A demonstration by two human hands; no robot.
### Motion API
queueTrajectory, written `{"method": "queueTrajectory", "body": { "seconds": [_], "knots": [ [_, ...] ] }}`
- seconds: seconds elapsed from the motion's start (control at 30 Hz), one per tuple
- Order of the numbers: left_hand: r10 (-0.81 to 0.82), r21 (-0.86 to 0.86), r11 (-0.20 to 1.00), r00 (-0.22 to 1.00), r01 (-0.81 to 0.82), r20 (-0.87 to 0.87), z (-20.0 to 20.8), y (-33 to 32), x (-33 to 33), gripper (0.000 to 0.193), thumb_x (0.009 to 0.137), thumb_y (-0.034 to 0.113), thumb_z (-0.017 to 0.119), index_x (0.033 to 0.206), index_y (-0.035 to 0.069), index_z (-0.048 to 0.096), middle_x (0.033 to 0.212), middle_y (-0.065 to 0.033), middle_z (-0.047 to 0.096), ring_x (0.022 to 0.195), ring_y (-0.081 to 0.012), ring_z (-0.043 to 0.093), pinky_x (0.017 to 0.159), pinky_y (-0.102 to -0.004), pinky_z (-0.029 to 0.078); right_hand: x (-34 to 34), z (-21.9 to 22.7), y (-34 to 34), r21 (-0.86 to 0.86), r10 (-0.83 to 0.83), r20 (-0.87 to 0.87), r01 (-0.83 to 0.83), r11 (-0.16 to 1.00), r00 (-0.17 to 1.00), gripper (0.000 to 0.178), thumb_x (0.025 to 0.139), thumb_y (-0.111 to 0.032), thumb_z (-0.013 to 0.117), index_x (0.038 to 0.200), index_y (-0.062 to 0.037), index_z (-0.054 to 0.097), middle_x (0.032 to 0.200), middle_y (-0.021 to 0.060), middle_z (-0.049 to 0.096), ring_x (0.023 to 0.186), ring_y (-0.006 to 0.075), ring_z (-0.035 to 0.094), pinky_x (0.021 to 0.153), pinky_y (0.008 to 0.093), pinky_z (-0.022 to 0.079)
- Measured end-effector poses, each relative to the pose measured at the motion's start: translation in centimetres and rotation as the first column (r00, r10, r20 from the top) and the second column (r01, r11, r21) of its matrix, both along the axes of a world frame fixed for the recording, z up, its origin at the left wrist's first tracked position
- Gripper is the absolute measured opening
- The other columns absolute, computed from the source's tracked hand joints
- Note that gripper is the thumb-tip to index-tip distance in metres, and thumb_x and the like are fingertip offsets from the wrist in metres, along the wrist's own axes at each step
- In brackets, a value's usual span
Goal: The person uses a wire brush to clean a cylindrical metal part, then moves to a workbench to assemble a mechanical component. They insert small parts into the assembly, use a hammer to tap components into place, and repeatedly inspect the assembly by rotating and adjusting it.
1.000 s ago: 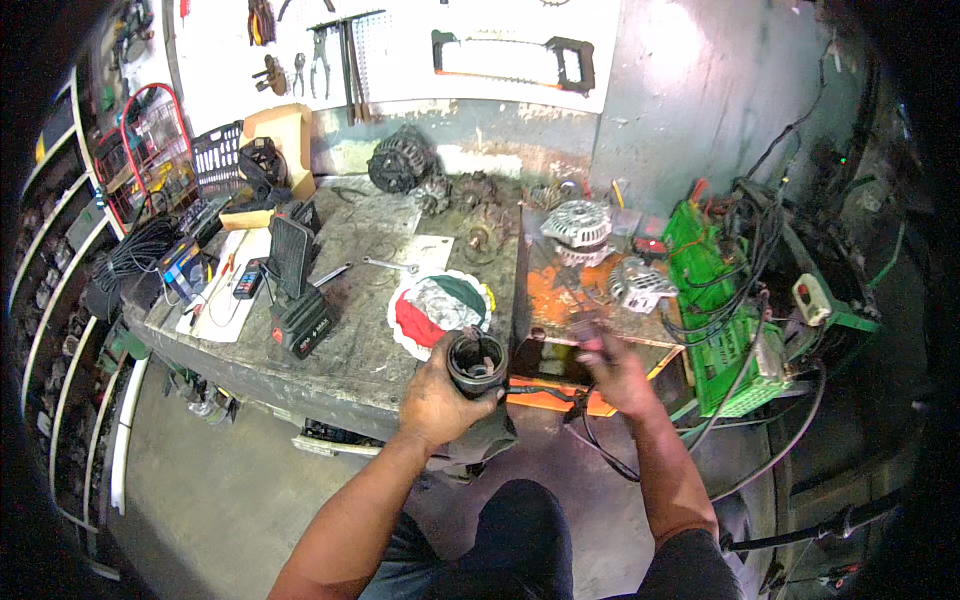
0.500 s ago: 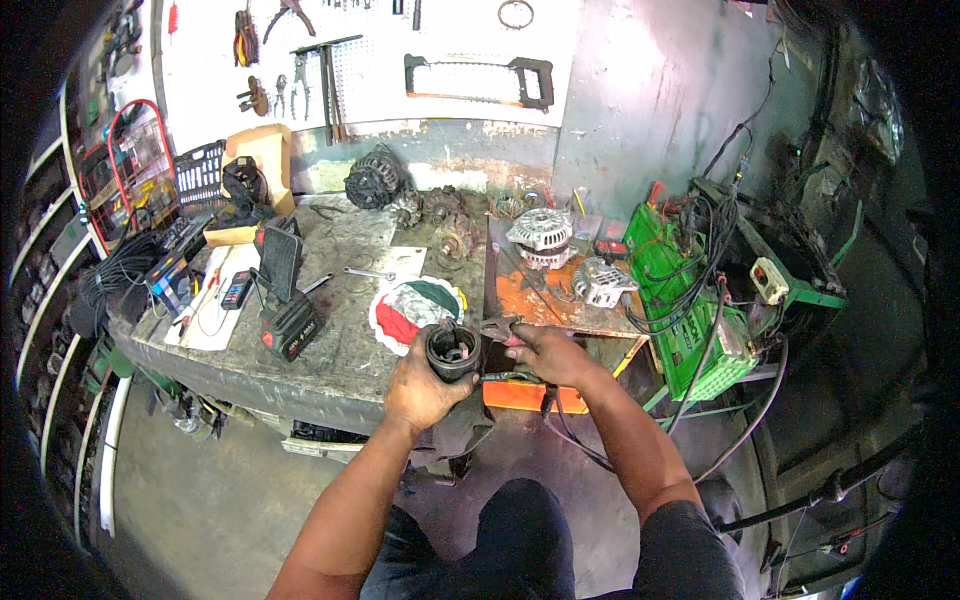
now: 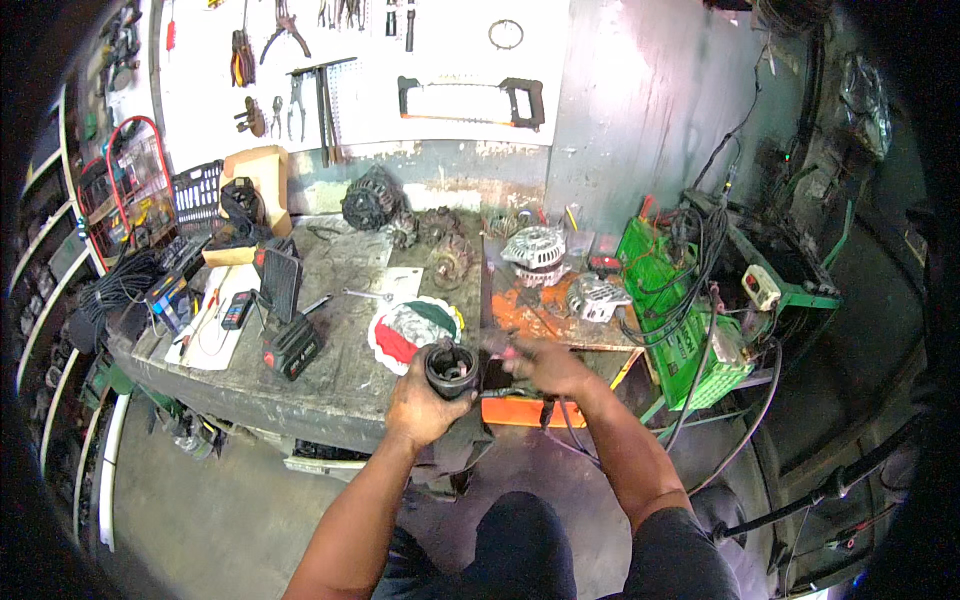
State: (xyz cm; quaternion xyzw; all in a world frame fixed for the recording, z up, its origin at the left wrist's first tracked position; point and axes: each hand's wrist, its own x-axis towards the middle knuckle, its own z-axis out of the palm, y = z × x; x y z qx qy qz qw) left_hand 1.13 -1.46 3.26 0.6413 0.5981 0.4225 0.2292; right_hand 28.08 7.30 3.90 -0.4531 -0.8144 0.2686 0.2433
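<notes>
My left hand (image 3: 420,408) wraps round a dark, hollow metal cylinder (image 3: 452,370) that looks like a motor housing. Its open end faces up, and parts inside catch the light. Just to its right, my right hand (image 3: 552,368) is closed on a red-handled, pliers-like tool (image 3: 508,351), smeared by motion. The tool's jaws are too blurred to make out and appear apart from the cylinder. Behind the cylinder, on the workbench (image 3: 340,340), lies a round cloth (image 3: 412,332) in red, white and green.
A cordless power tool (image 3: 290,345) and a wrench (image 3: 366,294) lie on the bench, with greasy motor parts (image 3: 450,258) behind. Silver alternator housings (image 3: 535,250) rest on the orange-stained right-hand table. Cables (image 3: 708,250) drape over a green crate (image 3: 690,350). A hacksaw (image 3: 470,102) hangs on the wall.
My right hand has shifted slightly with the pliers-like tool, which is now blurred. The left hand keeps its hold on the cylinder. The whole view has tilted a little upward.
</notes>
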Motion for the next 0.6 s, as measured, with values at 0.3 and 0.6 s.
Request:
{"method": "queueTrajectory", "body": {
  "seconds": [0.3,0.6],
  "knots": [
    [0.02,-0.039,0.999,0.999,-0.021,-0.031,-0.7,0.5,-0.1,0.102,0.074,0.037,0.098,0.158,0.006,0.049,0.139,-0.0232,0.074,0.132,-0.0417,0.07,0.114,-0.0489,0.055,-0.7,-0.3,0.7,0.06,0.005,0.082,-0.01,0.998,0.997,0.044,0.106,-0.038,0.072,0.129,-0.0005,0.071,0.119,0.0284,0.076,0.114,0.0447,0.074,0.098,0.0524,0.056],
    [-0.003,0.011,1.0,1.0,0.003,-0.019,-0.8,0.5,-0.1,0.099,0.075,0.031,0.098,0.156,0.002,0.049,0.135,-0.0235,0.076,0.129,-0.0388,0.073,0.112,-0.0467,0.057,-0.8,-0.6,0.9,0.081,-0.046,0.037,0.043,0.996,0.998,0.044,0.105,-0.038,0.073,0.132,-0.003,0.072,0.121,0.0246,0.078,0.116,0.0394,0.076,0.1,0.0496,0.057]
  ]
}}
